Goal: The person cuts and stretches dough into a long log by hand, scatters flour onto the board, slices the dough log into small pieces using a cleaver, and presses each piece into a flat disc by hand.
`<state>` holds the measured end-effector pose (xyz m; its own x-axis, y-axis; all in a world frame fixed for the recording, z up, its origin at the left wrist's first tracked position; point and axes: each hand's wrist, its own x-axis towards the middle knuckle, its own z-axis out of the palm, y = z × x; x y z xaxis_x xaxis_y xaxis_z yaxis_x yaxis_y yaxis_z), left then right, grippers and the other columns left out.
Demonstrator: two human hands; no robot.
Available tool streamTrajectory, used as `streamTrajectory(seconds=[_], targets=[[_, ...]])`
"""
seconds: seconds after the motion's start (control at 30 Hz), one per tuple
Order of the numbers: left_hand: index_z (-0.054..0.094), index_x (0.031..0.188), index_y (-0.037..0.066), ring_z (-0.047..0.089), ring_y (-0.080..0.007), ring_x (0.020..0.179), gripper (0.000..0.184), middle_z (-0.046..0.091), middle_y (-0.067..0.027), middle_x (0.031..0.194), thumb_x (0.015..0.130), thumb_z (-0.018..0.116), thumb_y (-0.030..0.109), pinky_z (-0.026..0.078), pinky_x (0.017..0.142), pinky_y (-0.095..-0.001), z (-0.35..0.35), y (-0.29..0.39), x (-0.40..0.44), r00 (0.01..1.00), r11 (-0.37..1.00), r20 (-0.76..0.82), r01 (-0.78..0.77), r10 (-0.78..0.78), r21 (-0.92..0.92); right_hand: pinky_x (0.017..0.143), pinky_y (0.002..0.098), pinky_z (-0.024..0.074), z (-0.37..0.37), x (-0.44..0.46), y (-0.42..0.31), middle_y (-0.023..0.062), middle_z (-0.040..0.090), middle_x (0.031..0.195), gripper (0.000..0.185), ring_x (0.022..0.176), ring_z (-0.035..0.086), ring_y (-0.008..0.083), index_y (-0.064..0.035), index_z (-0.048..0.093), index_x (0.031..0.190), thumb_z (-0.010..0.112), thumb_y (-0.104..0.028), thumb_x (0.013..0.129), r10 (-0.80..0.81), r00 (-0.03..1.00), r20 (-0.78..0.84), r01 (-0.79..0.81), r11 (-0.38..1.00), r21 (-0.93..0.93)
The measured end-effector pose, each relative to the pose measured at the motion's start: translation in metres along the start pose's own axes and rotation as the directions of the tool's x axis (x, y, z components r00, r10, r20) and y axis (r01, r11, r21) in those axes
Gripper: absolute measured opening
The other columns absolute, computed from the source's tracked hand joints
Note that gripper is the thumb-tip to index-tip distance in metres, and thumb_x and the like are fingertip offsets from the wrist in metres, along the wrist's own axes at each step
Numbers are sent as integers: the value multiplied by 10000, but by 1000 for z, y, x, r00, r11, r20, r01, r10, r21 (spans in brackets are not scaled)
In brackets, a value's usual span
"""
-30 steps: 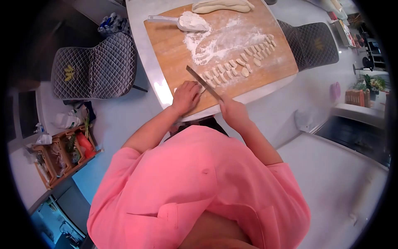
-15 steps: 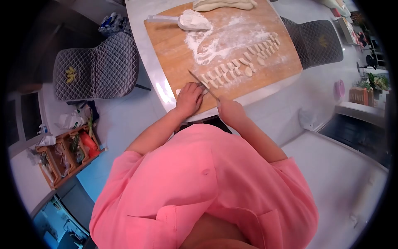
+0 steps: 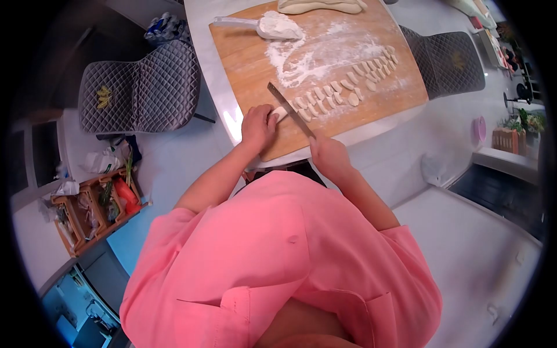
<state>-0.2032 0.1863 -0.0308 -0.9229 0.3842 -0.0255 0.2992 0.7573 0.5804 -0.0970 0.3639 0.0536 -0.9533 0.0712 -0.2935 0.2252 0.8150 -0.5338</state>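
Observation:
My right hand (image 3: 331,156) is closed around the handle of a knife (image 3: 292,111), its blade slanting up and left over the wooden board (image 3: 249,75). Beneath my left hand (image 3: 259,126), at the board's near left edge, is the end of a dough roll (image 3: 281,113); my fingers are curled on it. The blade lies close beside that end, and I cannot tell whether it touches the dough. Rows of cut dough pieces (image 3: 325,98) run from the knife toward the far right of the board.
A scoop (image 3: 279,26) heaped with flour rests at the board's far left, with flour (image 3: 290,66) scattered beside it. A thick length of dough (image 3: 322,6) lies at the far edge. Quilted chairs (image 3: 141,93) stand left and right of the white table (image 3: 212,64).
The knife has been raised and turned, showing more of its blade. My left hand has shifted slightly up and left, uncovering more of the dough end. The whole view has shifted a little.

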Motion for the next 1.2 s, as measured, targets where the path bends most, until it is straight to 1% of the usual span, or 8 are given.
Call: streamTrajectory(seconds=[0.17,0.37,0.6,0.67,0.77,0.97,1.1,1.2], targets=[[644,990,41,574,-339,967,213,642,-142,975,834,655,186,464,854,-427,3,-10,1,994,991,-101,23,-37,-132,692,535,492,8,1,-1,240,655,809,223,761,636,439,-25,515,980,440,-234,978,-18,1000,19,19,1000,-23],[642,985,20,571,-341,970,237,638,-147,985,810,686,173,460,862,-424,2,-8,-2,997,994,-76,-24,16,-107,719,530,497,9,11,-6,237,662,828,229,783,643,429,-5,533,983,476,-225,948,91,984,154,-80,994,-77],[574,1037,28,544,-345,964,308,588,-148,1016,778,704,133,435,857,-431,0,-5,-19,996,994,-67,-57,51,-92,690,528,484,41,27,6,239,647,774,261,751,632,430,-13,544,970,441,-253,981,-13,999,46,16,998,-65],[541,1030,33,526,-349,965,320,555,-147,1020,761,698,106,417,854,-439,6,-13,-26,973,974,-72,-222,218,-55,687,529,483,37,17,3,237,647,767,259,742,632,431,-20,541,977,437,-257,983,-88,995,-40,88,996,-9],[543,1001,35,517,-348,970,297,544,-152,1007,750,690,95,407,851,-446,7,-16,-31,919,929,-157,-370,362,-22,683,534,483,18,0,-13,234,647,759,247,735,632,432,-24,535,979,440,-251,981,-44,999,16,44,999,-31],[547,1023,35,514,-340,984,322,542,-153,1013,741,691,92,405,859,-440,18,-21,-31,931,927,15,-364,364,93,715,527,510,20,-6,-15,243,661,794,216,781,652,430,-10,523,1008,430,-196,949,37,989,146,-17,991,-135],[559,1036,42,517,-336,993,330,537,-150,1022,742,697,103,402,865,-437,15,-21,-34,927,928,-51,-372,373,25,698,528,516,45,3,-1,246,660,778,211,766,654,431,-15,530,984,438,-201,944,39,993,112,-28,995,-97],[589,1017,56,514,-330,1014,296,556,-135,1011,756,708,133,417,856,-426,12,-22,-36,970,970,-115,-226,216,-84,697,529,513,48,0,1,251,658,779,209,762,654,427,-24,539,951,445,-210,943,56,995,87,-48,994,-99]])
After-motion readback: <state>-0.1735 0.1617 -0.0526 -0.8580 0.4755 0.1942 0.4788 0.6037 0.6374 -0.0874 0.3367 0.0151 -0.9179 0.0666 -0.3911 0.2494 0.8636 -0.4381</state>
